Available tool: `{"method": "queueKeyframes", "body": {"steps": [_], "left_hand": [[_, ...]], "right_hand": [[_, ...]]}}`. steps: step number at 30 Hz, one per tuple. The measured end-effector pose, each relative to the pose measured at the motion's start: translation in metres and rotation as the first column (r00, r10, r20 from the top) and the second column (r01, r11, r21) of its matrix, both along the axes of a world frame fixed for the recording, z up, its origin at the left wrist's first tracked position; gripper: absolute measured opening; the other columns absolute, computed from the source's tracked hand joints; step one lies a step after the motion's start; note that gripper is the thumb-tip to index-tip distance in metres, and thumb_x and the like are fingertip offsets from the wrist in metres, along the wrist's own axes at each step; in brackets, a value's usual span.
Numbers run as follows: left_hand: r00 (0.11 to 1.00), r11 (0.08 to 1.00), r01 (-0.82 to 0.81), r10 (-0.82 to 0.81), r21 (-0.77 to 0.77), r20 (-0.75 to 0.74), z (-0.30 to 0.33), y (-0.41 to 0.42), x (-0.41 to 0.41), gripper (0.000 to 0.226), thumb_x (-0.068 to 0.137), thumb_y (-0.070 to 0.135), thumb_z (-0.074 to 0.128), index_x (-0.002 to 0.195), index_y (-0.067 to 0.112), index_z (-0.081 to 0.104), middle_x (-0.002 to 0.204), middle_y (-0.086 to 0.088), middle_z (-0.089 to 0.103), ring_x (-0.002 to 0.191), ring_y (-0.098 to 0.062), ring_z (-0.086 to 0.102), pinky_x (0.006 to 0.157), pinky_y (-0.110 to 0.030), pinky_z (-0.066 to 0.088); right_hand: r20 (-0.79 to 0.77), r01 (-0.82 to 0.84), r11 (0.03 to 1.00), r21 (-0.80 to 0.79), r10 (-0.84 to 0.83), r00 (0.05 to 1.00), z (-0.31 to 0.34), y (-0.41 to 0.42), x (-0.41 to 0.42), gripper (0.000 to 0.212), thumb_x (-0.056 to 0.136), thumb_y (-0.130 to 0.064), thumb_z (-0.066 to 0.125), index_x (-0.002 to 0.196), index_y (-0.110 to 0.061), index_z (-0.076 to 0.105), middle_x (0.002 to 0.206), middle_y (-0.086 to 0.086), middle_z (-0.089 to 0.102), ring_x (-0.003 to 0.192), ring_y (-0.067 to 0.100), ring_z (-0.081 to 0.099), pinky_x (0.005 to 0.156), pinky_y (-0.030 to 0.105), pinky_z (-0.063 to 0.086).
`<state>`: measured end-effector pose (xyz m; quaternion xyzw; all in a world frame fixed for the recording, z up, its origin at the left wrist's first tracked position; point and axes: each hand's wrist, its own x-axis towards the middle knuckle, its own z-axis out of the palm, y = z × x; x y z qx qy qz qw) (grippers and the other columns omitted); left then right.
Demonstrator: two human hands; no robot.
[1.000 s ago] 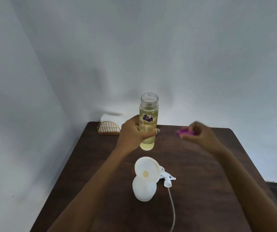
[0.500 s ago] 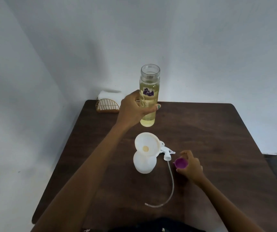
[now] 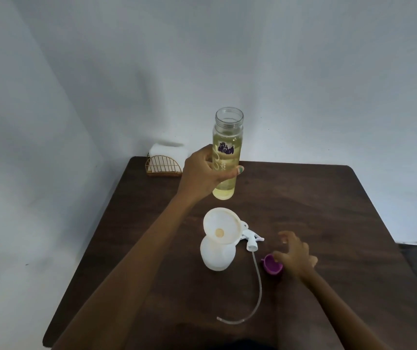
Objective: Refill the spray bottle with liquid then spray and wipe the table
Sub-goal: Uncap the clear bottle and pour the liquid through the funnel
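Observation:
My left hand grips a clear uncapped bottle of yellow liquid, holding it upright above the table. Below it stands the white spray bottle with a white funnel in its neck. The white spray head with its long dip tube lies on the table to the right of the bottle. A purple cap rests open side up on the table. My right hand hovers just right of the cap with fingers spread and nothing in them.
The dark wooden table stands in a corner of white walls. A gold wire holder with white folded cloths sits at the far left corner.
My right hand brought the purple cap down from mid-air, set it on the table and let go. My left hand keeps the liquid bottle raised.

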<state>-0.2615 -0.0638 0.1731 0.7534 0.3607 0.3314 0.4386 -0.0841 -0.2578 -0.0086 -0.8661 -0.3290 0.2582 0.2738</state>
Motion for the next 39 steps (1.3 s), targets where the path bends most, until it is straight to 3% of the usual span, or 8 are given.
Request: {"method": "queueKeyframes", "body": {"steps": [5,12,15,20,24,30,36,39], "left_hand": [[1.0,1.0,0.018,-0.018,-0.011,0.024,0.002,-0.002,0.002,0.037,0.067,0.038,0.085,0.094,0.023,0.066,0.088,0.008,0.075,0.082,-0.007,0.071,0.081,-0.041,0.059],[0.999,1.0,0.021,-0.021,0.008,0.029,0.008,-0.005,0.006,0.037,0.067,0.038,0.085,0.096,0.028,0.065,0.082,0.016,0.072,0.076,0.004,0.068,0.065,-0.017,0.054],[1.0,0.999,0.014,-0.014,0.032,0.009,0.011,-0.006,0.006,0.033,0.069,0.032,0.083,0.096,0.031,0.064,0.078,0.021,0.068,0.072,0.011,0.064,0.057,-0.006,0.046],[0.999,0.999,0.031,-0.031,0.027,0.012,0.01,-0.007,0.004,0.031,0.069,0.029,0.083,0.094,0.022,0.066,0.083,0.009,0.072,0.073,0.002,0.067,0.064,-0.017,0.051],[0.998,0.998,0.061,-0.061,0.0,0.003,0.012,-0.009,0.005,0.032,0.069,0.03,0.082,0.096,0.029,0.063,0.085,0.012,0.071,0.077,0.001,0.068,0.066,-0.017,0.053],[0.988,0.989,0.149,-0.149,-0.005,-0.029,0.016,-0.013,0.01,0.026,0.069,0.028,0.083,0.082,0.038,0.063,0.077,0.019,0.07,0.075,0.006,0.066,0.066,-0.013,0.049],[0.923,0.935,0.302,-0.336,-0.185,-0.189,-0.004,-0.005,-0.018,0.079,0.076,0.042,0.078,0.144,0.023,0.042,0.141,0.012,0.05,0.13,-0.001,0.045,0.101,-0.016,0.033],[0.952,0.948,0.18,-0.235,-0.261,-0.196,-0.032,-0.012,-0.037,0.061,0.087,0.046,0.063,0.139,0.019,0.048,0.14,0.004,0.054,0.127,-0.009,0.051,0.104,-0.024,0.039]], "right_hand": [[-0.168,0.005,0.944,0.33,0.053,0.984,0.082,0.041,0.002,0.055,0.08,-0.018,0.071,0.128,-0.023,0.045,0.122,0.003,0.051,0.121,0.028,0.045,0.1,0.055,0.04],[-0.271,-0.139,0.726,0.674,0.417,0.868,0.197,0.1,-0.037,0.075,0.068,-0.041,0.076,0.13,-0.036,0.034,0.132,-0.008,0.048,0.122,0.005,0.047,0.094,0.024,0.044],[-0.224,-0.173,0.695,0.698,0.441,0.869,0.218,0.119,-0.048,0.081,0.06,-0.038,0.086,0.123,-0.042,0.035,0.128,-0.005,0.053,0.119,0.011,0.053,0.099,0.031,0.045],[-0.134,-0.243,0.65,0.72,0.474,0.87,0.228,0.138,-0.056,0.077,0.065,-0.015,0.086,0.127,-0.009,0.039,0.105,-0.003,0.059,0.093,0.008,0.063,0.077,0.021,0.05],[-0.226,-0.17,0.648,0.742,0.481,0.847,0.224,0.138,-0.057,0.058,0.069,-0.007,0.082,0.117,-0.021,0.054,0.117,0.007,0.066,0.102,0.023,0.066,0.084,0.032,0.057],[-0.167,-0.193,0.642,0.742,0.456,0.874,0.223,0.132,-0.051,0.041,0.074,0.002,0.075,0.111,-0.01,0.063,0.104,-0.002,0.073,0.093,0.011,0.07,0.077,0.024,0.055],[-0.105,-0.232,0.653,0.721,0.433,0.895,0.219,0.113,-0.039,0.028,0.072,0.003,0.077,0.098,-0.002,0.066,0.085,0.005,0.074,0.078,0.013,0.071,0.072,0.023,0.057],[-0.013,-0.336,0.676,0.655,0.455,0.89,0.209,0.096,-0.031,0.022,0.071,-0.004,0.079,0.088,-0.009,0.067,0.079,0.002,0.073,0.074,0.011,0.07,0.07,0.018,0.054]]}}
